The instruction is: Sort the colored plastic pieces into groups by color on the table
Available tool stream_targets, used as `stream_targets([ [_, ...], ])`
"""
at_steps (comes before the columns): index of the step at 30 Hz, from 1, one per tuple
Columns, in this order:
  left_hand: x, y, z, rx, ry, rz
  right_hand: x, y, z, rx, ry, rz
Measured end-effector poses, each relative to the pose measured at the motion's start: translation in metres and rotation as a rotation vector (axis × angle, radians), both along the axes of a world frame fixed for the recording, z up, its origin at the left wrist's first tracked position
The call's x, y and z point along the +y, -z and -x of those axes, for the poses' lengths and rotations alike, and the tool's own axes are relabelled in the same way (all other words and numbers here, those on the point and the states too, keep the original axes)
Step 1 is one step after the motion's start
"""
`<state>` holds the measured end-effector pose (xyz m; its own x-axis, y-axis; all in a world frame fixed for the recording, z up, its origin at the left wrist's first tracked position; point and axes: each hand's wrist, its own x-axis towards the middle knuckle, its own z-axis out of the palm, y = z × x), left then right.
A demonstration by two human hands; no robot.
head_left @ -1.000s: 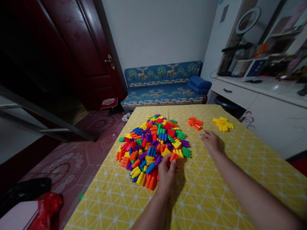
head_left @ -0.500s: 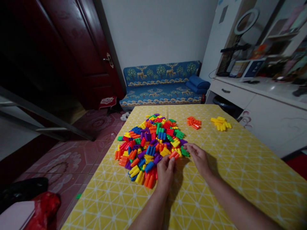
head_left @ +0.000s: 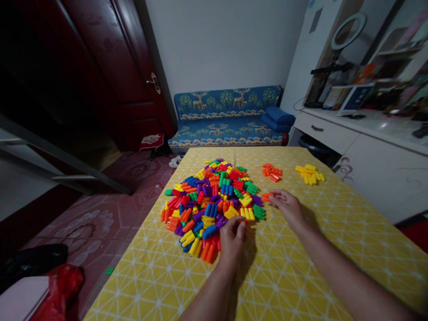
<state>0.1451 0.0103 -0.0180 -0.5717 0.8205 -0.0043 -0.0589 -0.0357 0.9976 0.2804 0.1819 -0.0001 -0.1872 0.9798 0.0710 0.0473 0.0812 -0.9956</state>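
**Site condition: table of plastic blocks in a small room**

A dark red door (head_left: 133,67) stands on the left beside a plain pale wall. Below the door is a reddish patterned tile floor (head_left: 100,218). A blue sofa (head_left: 227,116) printed with deer and trees runs along the far wall. A white cabinet (head_left: 368,156) lines the right side, with a ring light (head_left: 349,29) and boxed items on top. The print on those items is too blurred to read.

The table (head_left: 301,267) wears a yellow cloth with a white line pattern. A large mixed-colour pile of blocks (head_left: 207,200) sits towards its left edge. Near the far edge lie a small orange group (head_left: 272,171) and, closer to the far right corner, a yellow group (head_left: 310,174), well apart from the pile.

The left hand (head_left: 232,236) rests at the pile's near side with its fingers curled; whether it holds anything cannot be told. The right hand (head_left: 287,206) pinches an orange block (head_left: 266,196) in its fingertips, just beside the pile's right side.
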Motion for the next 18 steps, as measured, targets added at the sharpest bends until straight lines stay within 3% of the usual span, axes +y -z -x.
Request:
stream_targets([
  [3,0.001,0.002,0.000,-0.009,-0.030,-0.028,0.042,0.003,-0.003,-0.005,0.076,-0.012],
  [6,0.001,0.003,-0.001,-0.074,-0.031,-0.070,0.054,0.007,0.004,-0.010,0.100,-0.064],
  [9,0.002,0.004,-0.002,-0.134,-0.007,-0.079,0.039,0.011,0.021,-0.109,0.012,-0.191],
  [14,0.003,0.007,-0.001,-0.099,-0.011,-0.087,-0.007,0.004,0.059,-0.427,-0.209,-0.572],
  [18,0.004,0.011,0.000,-0.078,-0.001,-0.096,-0.022,-0.007,0.087,-0.634,-0.203,-0.664],
])
